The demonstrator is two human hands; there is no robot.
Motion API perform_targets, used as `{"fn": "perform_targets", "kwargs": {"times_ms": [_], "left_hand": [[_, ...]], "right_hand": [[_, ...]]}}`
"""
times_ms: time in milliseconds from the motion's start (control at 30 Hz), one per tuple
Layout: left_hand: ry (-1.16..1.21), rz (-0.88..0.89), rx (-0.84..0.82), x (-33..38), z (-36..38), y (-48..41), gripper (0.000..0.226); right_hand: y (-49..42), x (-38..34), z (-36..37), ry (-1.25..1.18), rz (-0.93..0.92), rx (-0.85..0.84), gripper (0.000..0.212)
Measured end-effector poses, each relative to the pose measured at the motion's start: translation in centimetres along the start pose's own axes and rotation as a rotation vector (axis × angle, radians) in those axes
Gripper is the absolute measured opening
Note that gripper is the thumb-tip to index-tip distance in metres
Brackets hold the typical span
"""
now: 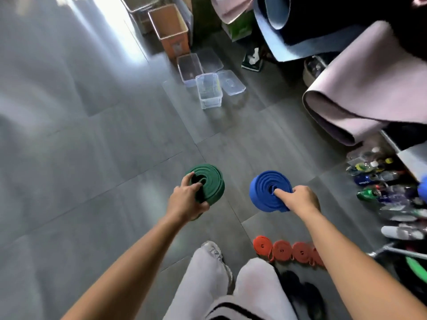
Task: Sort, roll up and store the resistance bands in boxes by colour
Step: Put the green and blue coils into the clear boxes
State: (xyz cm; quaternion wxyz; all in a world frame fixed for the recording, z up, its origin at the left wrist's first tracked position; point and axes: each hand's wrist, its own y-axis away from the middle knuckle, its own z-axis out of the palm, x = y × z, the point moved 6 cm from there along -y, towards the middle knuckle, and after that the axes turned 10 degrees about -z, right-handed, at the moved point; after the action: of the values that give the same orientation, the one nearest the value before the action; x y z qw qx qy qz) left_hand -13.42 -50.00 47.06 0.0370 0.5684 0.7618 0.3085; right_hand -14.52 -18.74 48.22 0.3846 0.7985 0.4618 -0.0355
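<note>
1. Green resistance band (209, 182), rolled into a flat coil, is held in the air above the grey tiled floor (92, 139), left of centre in the head view.
2. The left hand (184, 200) grips it at its near edge. The fingers curl over the top into the coil's hollow middle, and the thumb wraps the outer rim.
3. The blue resistance band (265, 188), also coiled, is held up just right of the green one, and the two do not touch.
4. The right hand (300, 198) holds it by the near right edge, with one digit pressed into the centre of the spiral and the rest curled beneath the coil.
5. Rolled red bands (282, 249) lie in a row on the floor by the person's feet, partly hidden by the right forearm.
6. Clear boxes (209, 98) stand open on the floor farther ahead, with loose lids (231, 83) beside them. What is inside them is too blurred to tell.
7. An orange bin (171, 31) stands beyond the boxes. A rolled pink mat (369, 88) and a blue mat (288, 31) fill the upper right, and bottles (381, 181) cluster on the floor below the pink one.
8. Pale trousers (208, 285) and a light shoe (215, 252) show at the bottom edge.
</note>
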Motion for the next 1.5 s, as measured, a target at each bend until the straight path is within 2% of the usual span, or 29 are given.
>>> {"fn": "perform_targets", "kwargs": {"times_ms": [133,267,500,767,933,1167,1300,1500], "left_hand": [[-0.006,-0.028,0.049,0.1,-8.4,-0.8,0.053],[0.014,-0.008,0.105,2.0,-14.7,-5.1,0.050],[0.009,-0.029,0.198,2.6,-22.4,-14.8,0.051],[0.036,-0.122,0.230,-1.7,-30.4,-26.2,0.052],[-0.025,-0.046,0.181,-3.7,-37.7,-37.6,0.054],[-0.283,0.150,0.036,-3.0,-48.5,-53.3,0.058],[-0.367,0.292,-0.046,0.7,-49.9,-61.2,0.061],[-0.402,0.428,-0.110,5.2,-47.2,-73.6,0.058]], "right_hand": [[1.2,-6.6,-3.6,0.036,-0.027,0.002,0.043],[-1.8,-13.0,-6.3,0.035,-0.078,0.023,0.047],[-10.5,-24.5,-8.3,-0.012,-0.146,0.014,0.041],[-18.7,-37.8,-8.8,0.037,-0.154,-0.001,0.043],[-25.4,-44.6,-6.2,-0.021,-0.047,0.056,0.045],[-30.1,-52.7,-0.4,-0.216,0.198,0.125,0.046],[-32.9,-55.5,2.0,-0.300,0.309,0.157,0.049],[-41.4,-58.2,5.7,-0.437,0.457,0.220,0.047]]}}
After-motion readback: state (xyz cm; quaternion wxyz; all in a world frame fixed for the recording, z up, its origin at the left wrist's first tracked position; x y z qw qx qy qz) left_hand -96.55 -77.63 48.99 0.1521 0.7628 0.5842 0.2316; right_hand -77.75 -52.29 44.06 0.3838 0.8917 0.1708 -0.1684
